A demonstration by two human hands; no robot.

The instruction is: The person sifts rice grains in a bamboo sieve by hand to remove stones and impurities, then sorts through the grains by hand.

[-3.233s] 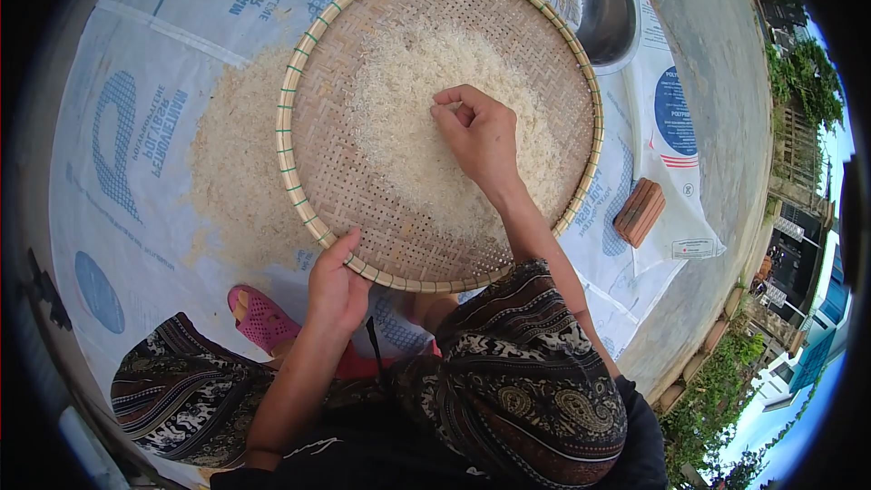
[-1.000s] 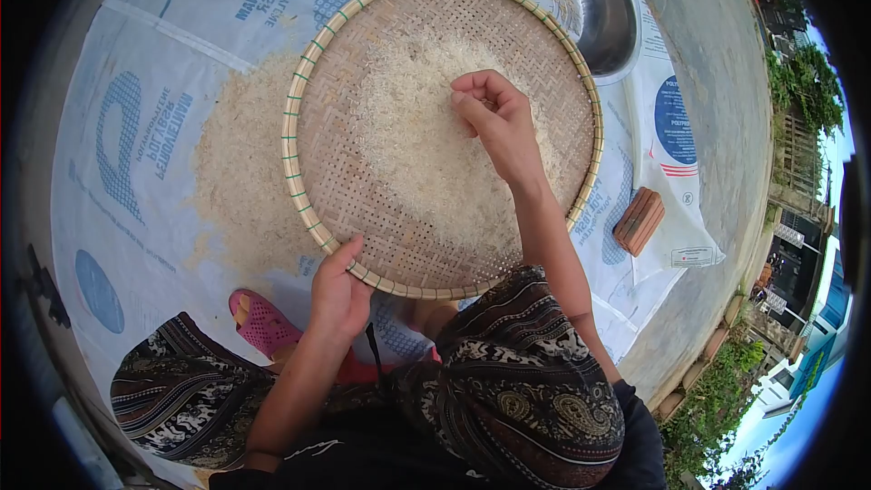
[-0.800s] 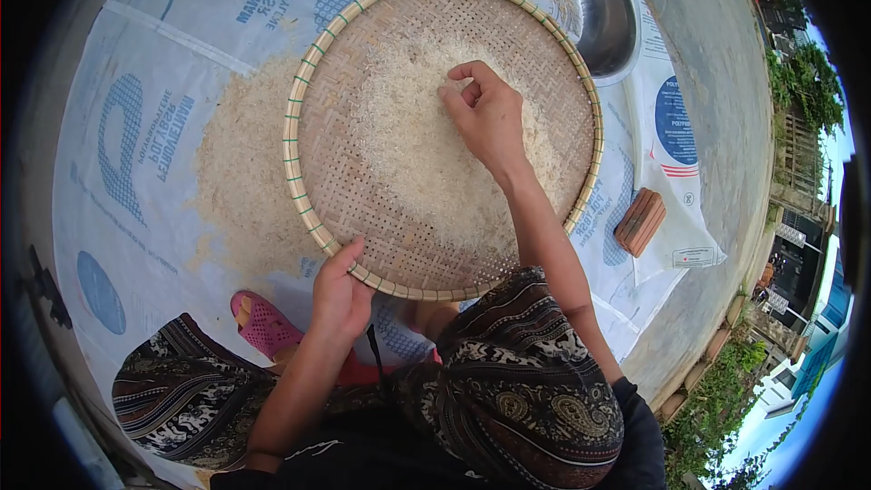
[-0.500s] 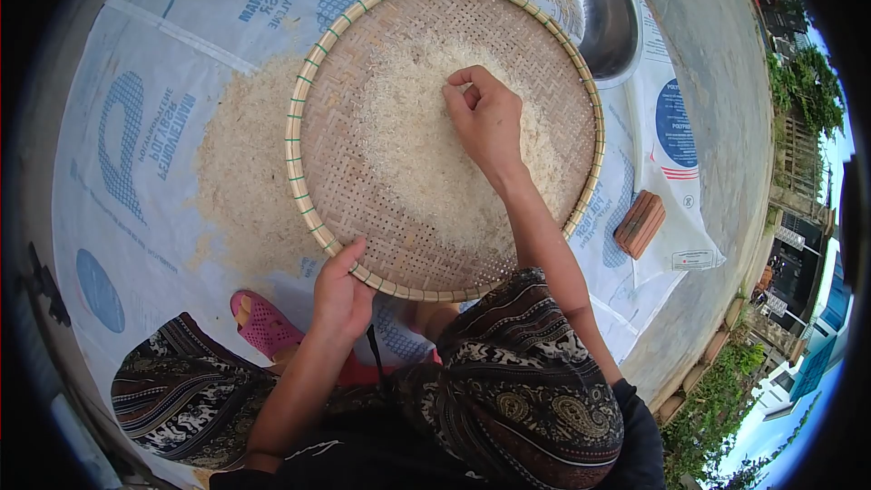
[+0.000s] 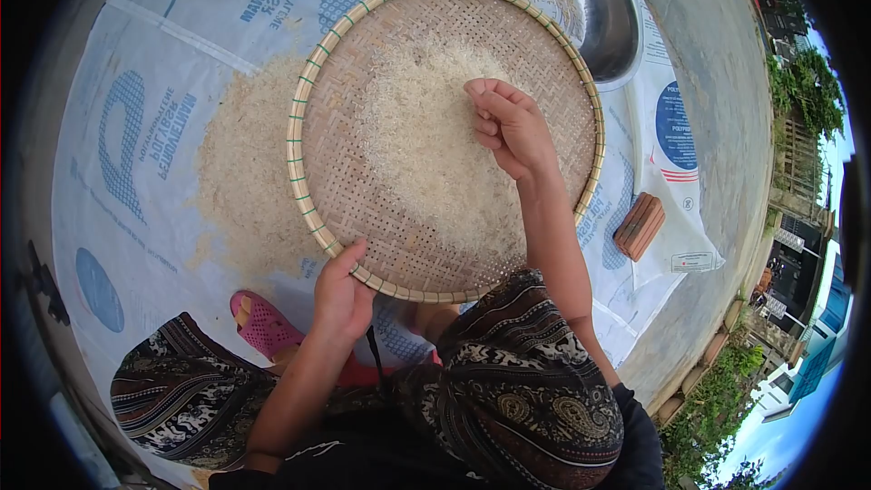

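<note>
A round woven bamboo tray [image 5: 336, 163] with a rim bound in green rests against my right knee. Pale rice grains [image 5: 417, 118] are spread over its middle. My left hand [image 5: 343, 295] grips the tray's near-left rim, thumb on top. Above the right side of the rice is my right hand [image 5: 510, 122], its thumb and index finger pinched together and the other fingers curled. Whatever lies between those fingertips is too small to make out.
Husks [image 5: 249, 172] lie on the printed white sheet [image 5: 82, 191] left of the tray. A metal basin [image 5: 612, 27] with yellowish grain stands at the top right. A reddish brick [image 5: 640, 226] sits on the sheet at right. A pink sandal [image 5: 266, 327] shows below.
My right hand has moved to the right over the rice and turned, so its curled fingers now show. My left hand stays at the rim.
</note>
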